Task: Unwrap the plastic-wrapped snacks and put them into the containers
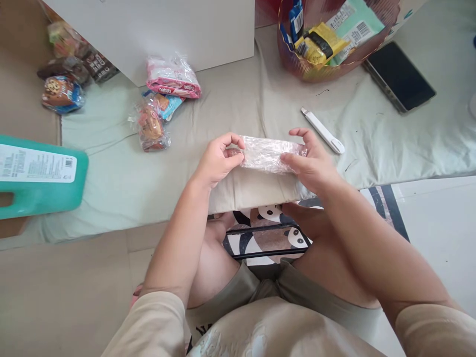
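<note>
Both hands grip one clear plastic-wrapped packet [270, 153] over the front edge of the cloth-covered table [122, 178]: left hand [217, 159] pinches its left end, right hand [310, 161] clamps its right end, fingers curled. Risks, as a guess: the slick wrap slips from the fingertips and the packet drops off the edge into the lap; a hard tug splits the wrap suddenly and spills the contents. White utility knife [323, 131] lies just beside the right hand, easy to knock
</note>
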Tool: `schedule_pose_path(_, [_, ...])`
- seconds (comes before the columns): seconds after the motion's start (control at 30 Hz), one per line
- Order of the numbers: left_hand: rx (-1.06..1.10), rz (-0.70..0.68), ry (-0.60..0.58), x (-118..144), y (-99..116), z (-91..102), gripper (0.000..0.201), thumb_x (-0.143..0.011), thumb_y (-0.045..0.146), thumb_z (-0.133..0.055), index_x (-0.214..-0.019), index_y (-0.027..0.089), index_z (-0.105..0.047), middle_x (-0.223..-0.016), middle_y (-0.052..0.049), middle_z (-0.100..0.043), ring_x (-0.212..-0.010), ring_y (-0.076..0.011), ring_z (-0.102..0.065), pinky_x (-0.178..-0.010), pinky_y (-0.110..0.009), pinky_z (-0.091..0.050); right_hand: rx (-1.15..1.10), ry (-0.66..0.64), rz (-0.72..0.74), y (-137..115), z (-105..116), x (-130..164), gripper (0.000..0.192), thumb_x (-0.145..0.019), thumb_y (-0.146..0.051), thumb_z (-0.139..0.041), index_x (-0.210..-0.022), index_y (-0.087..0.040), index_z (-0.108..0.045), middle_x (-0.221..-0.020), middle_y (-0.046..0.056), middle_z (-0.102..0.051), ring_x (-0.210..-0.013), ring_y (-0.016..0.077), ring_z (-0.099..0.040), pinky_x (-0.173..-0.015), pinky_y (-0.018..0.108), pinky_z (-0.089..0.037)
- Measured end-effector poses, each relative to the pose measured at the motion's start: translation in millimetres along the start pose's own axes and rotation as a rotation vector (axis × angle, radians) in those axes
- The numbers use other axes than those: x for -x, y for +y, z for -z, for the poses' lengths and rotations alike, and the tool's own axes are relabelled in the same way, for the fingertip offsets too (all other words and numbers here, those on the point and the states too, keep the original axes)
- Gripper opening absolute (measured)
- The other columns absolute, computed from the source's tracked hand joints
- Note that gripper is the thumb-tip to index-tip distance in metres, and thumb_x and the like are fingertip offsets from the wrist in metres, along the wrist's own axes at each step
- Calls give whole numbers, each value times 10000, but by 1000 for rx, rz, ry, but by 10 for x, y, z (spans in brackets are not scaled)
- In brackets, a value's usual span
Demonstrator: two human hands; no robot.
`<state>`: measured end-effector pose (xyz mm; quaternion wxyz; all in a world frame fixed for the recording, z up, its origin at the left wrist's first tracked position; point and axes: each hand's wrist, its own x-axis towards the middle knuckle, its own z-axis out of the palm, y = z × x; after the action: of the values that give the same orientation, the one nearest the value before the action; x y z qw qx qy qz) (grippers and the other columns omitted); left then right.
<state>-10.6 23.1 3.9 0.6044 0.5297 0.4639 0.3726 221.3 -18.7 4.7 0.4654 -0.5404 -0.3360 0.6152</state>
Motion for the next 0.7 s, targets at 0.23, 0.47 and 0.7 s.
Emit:
schedule_pose_path(0.23, [-373,-466,538,27,-87,-266,168,-832,230,-670,-993,214,-624,-1078,-62,-679,-1038,-185,-654,-953,-341,-537,97,154,122,5,-175,50,236,-715,-232,-781,-747,-217,-547,-691,-35,-571,-612,99,-492,-586,272,-352])
schedule_pose_path(0.47, [147,-69,-90,188,7,-651,576,-824,543,-798,-1282,231,-641,-1268,-96,-720,-1132,-228,-690,-969,-338,-549,-315,-230,31,-83,-275,164,348,-687,-330,-825,-684,-210,-498,-670,-46,-508,-612,98,-484,-594,257,-373])
schedule_pose_path(0.7, [489,132,4,72,14,-632,376,-758,494,-856,-940,179,-765,-874,-37,-750,-824,-160,-679,-794,-285,-535,-7,133,188,-31,-147,30,375,-639,-263,-844,-939,-243,-621,-912,-4,-615,-796,134,-553,-679,278,-436])
